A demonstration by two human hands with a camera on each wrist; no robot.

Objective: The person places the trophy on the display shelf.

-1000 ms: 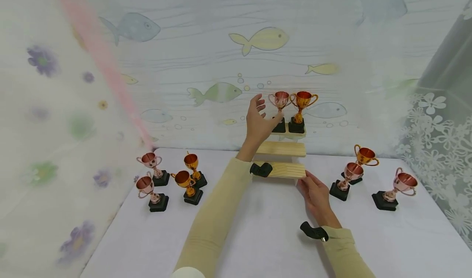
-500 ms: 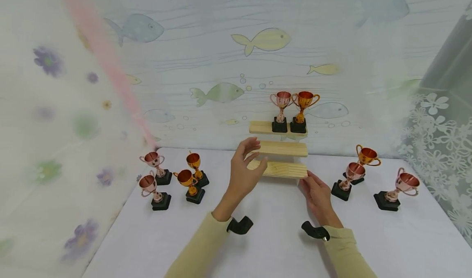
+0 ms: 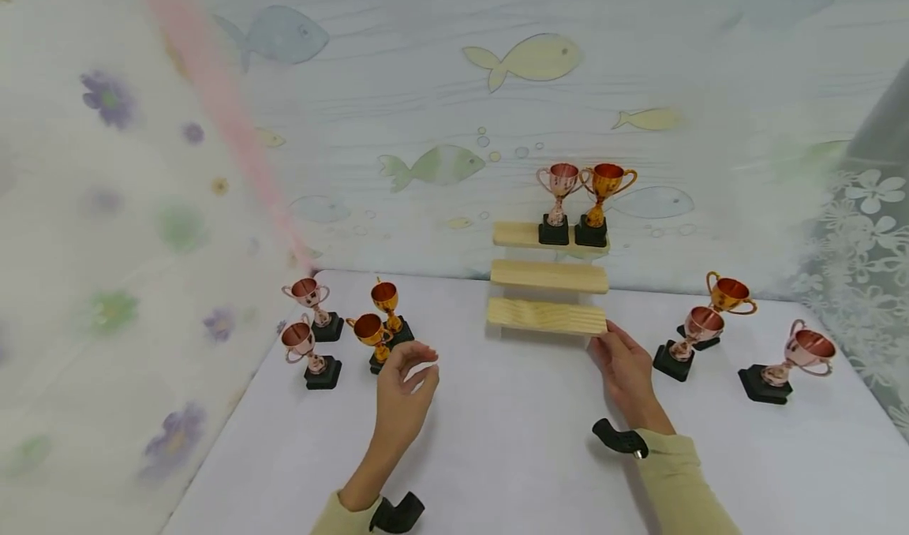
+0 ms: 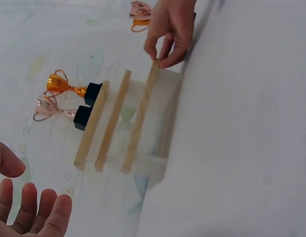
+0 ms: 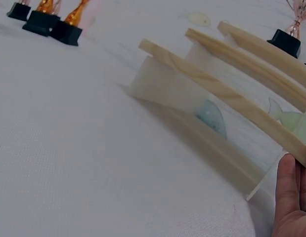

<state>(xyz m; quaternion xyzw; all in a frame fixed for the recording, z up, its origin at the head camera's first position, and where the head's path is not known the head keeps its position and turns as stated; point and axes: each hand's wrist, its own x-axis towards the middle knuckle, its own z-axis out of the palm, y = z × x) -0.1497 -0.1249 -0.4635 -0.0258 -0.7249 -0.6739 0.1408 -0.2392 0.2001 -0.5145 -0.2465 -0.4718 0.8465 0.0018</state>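
A tiered display stand point(image 3: 548, 316) with three wooden boards stands at the back of the table. On its top board are a pink trophy cup point(image 3: 561, 203) and a gold trophy cup point(image 3: 600, 203), side by side at the right end. My right hand point(image 3: 628, 373) pinches the right end of the lowest board, thumb and fingers round it in the left wrist view. Holding nothing, my left hand point(image 3: 403, 397) hovers with loosely bent fingers, in front of a gold trophy cup point(image 3: 371, 334) and partly hiding its black base.
Left on the white table point(image 3: 511, 440) stand another gold trophy cup point(image 3: 387, 302) and two pink ones, including a front pink trophy point(image 3: 301, 342). On the right are a gold trophy point(image 3: 730, 294), a near pink trophy point(image 3: 699, 330) and an outer pink trophy point(image 3: 798, 353). Patterned curtains surround the table.
My left hand has come away from the pink trophy on the top board, moving down and left toward the left-hand trophies. My right hand keeps its place at the lowest board.
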